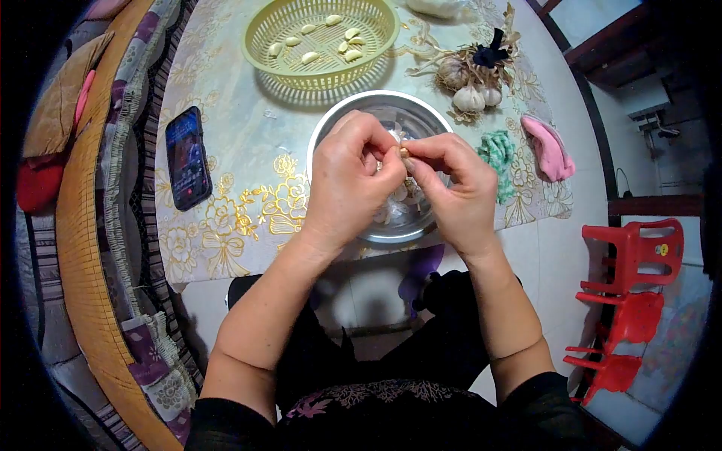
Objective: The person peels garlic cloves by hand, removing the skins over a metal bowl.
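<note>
Over a round metal bowl [331, 124] my left hand [353, 177] and my right hand [455, 177] meet at the fingertips. Between them they pinch a small garlic clove [404, 152], mostly covered by the fingers. Papery peelings [406, 197] lie inside the bowl, partly hidden by my hands. Beyond the bowl stands a yellow-green plastic basket [323, 77] with several peeled cloves [310, 57] spread on its bottom. A bunch of whole garlic bulbs [468, 98] with dry stalks and a dark tie rests behind my right hand.
A phone [188, 158] lies at the table's left side. A green-and-white cloth [497, 161] and a pink cloth [548, 148] are right of the bowl. A plastic bag [438, 7] is at the far edge of view. Red plastic chairs [628, 259] stand on the floor to the right.
</note>
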{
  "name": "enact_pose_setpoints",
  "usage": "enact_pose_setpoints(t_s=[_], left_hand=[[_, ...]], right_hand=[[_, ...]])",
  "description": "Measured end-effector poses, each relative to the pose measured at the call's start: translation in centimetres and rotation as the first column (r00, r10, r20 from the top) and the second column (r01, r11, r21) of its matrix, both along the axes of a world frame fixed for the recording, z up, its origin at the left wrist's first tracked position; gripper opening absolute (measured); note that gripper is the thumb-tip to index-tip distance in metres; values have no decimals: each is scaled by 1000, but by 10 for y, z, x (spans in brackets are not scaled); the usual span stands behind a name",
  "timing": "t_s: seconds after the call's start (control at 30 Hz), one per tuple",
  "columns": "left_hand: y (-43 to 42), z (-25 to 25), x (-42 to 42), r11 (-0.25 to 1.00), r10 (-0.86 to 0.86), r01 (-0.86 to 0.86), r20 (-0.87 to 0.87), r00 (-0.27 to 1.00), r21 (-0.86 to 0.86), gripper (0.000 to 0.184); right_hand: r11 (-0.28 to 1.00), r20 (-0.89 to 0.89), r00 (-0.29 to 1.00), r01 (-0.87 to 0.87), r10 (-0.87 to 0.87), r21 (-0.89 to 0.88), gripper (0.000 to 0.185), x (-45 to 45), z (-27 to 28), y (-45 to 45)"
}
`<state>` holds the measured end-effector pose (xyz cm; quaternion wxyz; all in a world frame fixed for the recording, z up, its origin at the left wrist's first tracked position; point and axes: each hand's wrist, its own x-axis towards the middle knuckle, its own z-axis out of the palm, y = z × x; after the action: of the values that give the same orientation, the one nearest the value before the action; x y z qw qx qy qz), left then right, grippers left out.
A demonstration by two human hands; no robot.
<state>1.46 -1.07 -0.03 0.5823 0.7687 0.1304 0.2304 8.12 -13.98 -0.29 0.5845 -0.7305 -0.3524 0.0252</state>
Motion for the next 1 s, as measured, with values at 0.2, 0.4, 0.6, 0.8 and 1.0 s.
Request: enact_pose_setpoints(t_s=[0.2,0.4,0.6,0.8,1.0], left_hand=[[0,-1,0,901,-64,67,21,998,-428,7],[-1,-1,0,814,-135,138,48,990,-565,6],[10,4,-3,709,-197,211,99,975,-673,7],[1,-8,4,969,-81,99,88,993,-225,8],[-1,2,2,979,-7,18,52,999,-205,7]], right_hand=[[949,-657,726,17,205,315,16,1,1,2],[890,-786,502,65,361,451,22,12,-2,-5],[854,-777,477,97,411,512,28,22,-4,-13],[899,-783,503,25,366,437,31,19,3,-11],[910,-767,511,-80,388,407,32,19,7,-11]])
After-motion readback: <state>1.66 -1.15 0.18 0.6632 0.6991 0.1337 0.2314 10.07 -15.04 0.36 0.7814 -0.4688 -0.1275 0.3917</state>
